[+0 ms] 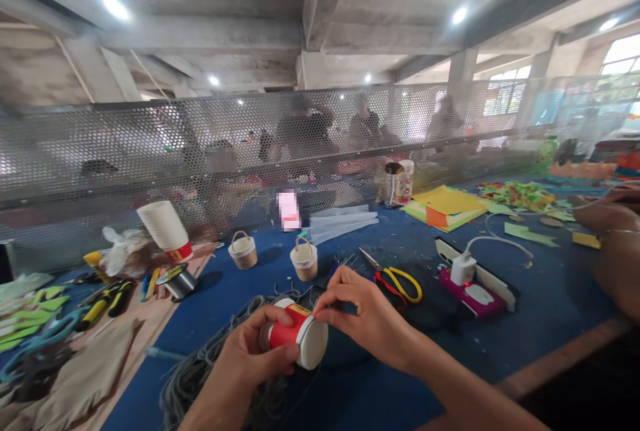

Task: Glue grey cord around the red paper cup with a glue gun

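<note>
My left hand [257, 344] is wrapped round a red and white paper cup [287, 336], which lies tilted on its side with its white end toward the lower right. The fingers of my right hand [357, 314] are pinched together against the cup's edge; whatever they grip is too small to make out. Under and beside the cup spreads a loose coil of dark grey cord [215, 357]. Just beyond my hands stand two small handled baskets, one on the left [243, 252] and one nearer [304, 261]. Scissors [400, 281] with red and yellow handles lie beside my right hand.
Stacked paper cups [163, 224] and a wire spool [177, 281] stand at left, near cutters [103, 304] and cloth [85, 377]. A charger on a purple power strip [473, 294] sits at right. Coloured paper [445, 204] lies behind. Another person's hand [605, 214] is far right.
</note>
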A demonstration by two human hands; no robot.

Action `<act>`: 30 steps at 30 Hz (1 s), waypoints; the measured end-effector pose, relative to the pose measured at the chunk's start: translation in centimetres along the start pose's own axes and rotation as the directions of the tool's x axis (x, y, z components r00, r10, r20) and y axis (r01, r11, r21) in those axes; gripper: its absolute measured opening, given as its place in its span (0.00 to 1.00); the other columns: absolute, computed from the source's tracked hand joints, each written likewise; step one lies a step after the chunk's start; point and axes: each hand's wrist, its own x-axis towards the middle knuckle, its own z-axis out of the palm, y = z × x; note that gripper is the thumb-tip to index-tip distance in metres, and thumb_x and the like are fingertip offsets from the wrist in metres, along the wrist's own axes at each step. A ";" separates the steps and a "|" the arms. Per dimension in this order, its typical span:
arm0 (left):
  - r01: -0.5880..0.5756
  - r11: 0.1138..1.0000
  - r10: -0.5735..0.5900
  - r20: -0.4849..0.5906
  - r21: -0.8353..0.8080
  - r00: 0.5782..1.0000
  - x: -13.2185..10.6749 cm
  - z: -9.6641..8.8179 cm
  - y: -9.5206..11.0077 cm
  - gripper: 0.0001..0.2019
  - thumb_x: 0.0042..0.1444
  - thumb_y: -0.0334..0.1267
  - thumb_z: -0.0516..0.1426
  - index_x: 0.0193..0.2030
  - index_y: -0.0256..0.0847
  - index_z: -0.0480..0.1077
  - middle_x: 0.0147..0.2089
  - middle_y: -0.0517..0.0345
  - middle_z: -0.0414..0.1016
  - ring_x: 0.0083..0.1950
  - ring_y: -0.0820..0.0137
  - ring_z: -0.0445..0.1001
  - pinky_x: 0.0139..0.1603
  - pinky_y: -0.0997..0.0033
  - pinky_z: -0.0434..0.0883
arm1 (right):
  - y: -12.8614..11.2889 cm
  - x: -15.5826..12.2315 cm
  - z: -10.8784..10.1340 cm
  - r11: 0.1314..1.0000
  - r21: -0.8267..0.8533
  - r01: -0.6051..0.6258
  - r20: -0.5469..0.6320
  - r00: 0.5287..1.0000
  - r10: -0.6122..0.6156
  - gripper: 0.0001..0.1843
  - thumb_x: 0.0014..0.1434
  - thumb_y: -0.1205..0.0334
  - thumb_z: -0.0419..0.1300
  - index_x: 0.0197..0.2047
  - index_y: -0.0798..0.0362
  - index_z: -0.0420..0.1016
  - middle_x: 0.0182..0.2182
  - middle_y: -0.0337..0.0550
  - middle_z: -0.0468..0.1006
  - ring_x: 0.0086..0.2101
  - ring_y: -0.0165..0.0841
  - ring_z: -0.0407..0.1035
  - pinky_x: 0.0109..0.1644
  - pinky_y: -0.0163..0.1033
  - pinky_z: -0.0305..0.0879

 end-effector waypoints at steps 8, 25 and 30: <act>0.036 0.992 -0.033 0.029 -0.118 0.999 0.3 -0.3 -0.3 0.22 0.30 0.40 0.76 0.31 0.41 0.73 0.30 0.61 0.81 0.22 0.75 0.74 0.19 0.80 0.71 | 0.3 -0.1 -0.2 0.980 -0.094 0.178 0.006 0.984 -0.178 0.05 0.63 0.66 0.64 0.41 0.49 0.82 0.38 0.39 0.70 0.40 0.30 0.69 0.45 0.35 0.66; 0.071 0.971 -0.056 0.074 -0.227 0.996 0.7 -1.0 -0.6 0.22 0.31 0.39 0.76 0.32 0.43 0.72 0.30 0.65 0.79 0.21 0.77 0.75 0.17 0.83 0.70 | 0.9 -0.4 0.4 0.942 -0.146 0.303 -0.035 0.950 -0.311 0.10 0.66 0.64 0.62 0.49 0.48 0.81 0.37 0.42 0.75 0.38 0.31 0.72 0.44 0.35 0.69; 0.068 0.967 -0.045 0.097 -0.244 0.994 1.0 -1.2 -0.8 0.21 0.33 0.38 0.76 0.33 0.42 0.72 0.29 0.64 0.79 0.21 0.74 0.75 0.18 0.80 0.71 | 0.3 -0.5 0.2 0.942 -0.176 0.284 -0.003 0.957 -0.289 0.11 0.67 0.64 0.60 0.50 0.48 0.80 0.38 0.44 0.75 0.39 0.33 0.71 0.45 0.38 0.69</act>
